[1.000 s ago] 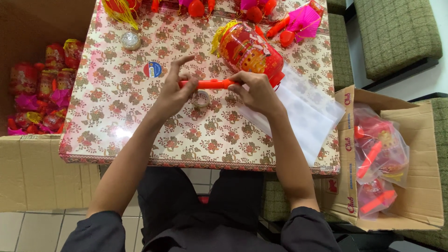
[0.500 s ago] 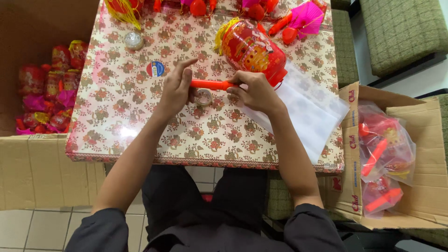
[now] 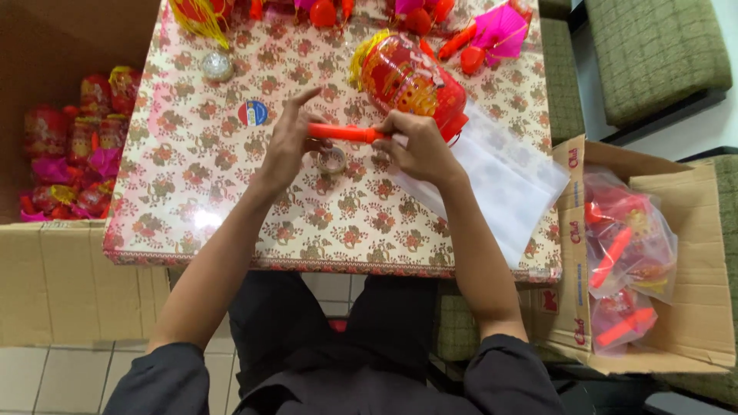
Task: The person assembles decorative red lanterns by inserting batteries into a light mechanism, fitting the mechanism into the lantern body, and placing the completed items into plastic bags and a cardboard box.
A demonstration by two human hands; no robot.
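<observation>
Both hands, left hand (image 3: 288,142) and right hand (image 3: 419,146), grip an orange stick (image 3: 346,133) mid-surface beside the red lantern (image 3: 411,81), still unbagged; clear bag (image 3: 500,180) empty.

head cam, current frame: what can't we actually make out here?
- Tape roll: partly hidden under the left hand.
- Orange stick: both ends covered by the left hand and the right hand.
- Toys along the table top: cut off by the frame edge.
- Bagged toys in the cardboard box: blurred by plastic.
</observation>
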